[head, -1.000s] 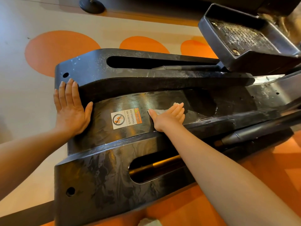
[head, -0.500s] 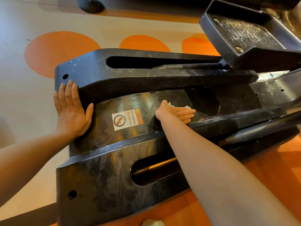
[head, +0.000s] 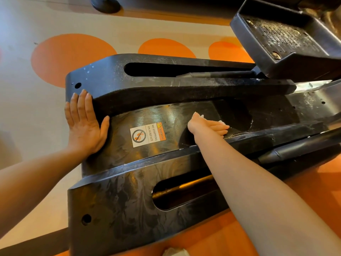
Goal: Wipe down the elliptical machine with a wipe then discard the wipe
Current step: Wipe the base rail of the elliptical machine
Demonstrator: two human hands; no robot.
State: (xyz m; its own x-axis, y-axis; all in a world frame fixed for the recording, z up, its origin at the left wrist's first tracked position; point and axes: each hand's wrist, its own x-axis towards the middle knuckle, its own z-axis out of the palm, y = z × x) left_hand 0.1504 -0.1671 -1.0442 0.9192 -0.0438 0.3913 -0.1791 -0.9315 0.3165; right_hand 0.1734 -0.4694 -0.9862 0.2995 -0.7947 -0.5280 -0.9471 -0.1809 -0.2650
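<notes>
Under the right hand, a white wipe lies pressed flat on the glossy middle panel of the elliptical; the fingers lie straight and together, and only small bits of wipe show past the fingertips and by the thumb. Just beyond the fingertips the panel dips into a dark hollow, and the near rail runs close along the hand's lower side, so bare panel lies mostly toward the sticker, a warning against stepping, which sits between the two hands. At the panel's rear edge the left hand rests flat, fingers straight and nearly together, thumb spread onto the panel, fingertips against the end of the far rail. That rail rises as a wall along the panel's far edge. Each rail has a long slot; a metal rod shows in the near slot, under the right forearm. A ridged pedal hangs over the far rail at the upper right. Around the machine is pale floor with orange circles, and something white and crumpled lies at the bottom edge.
</notes>
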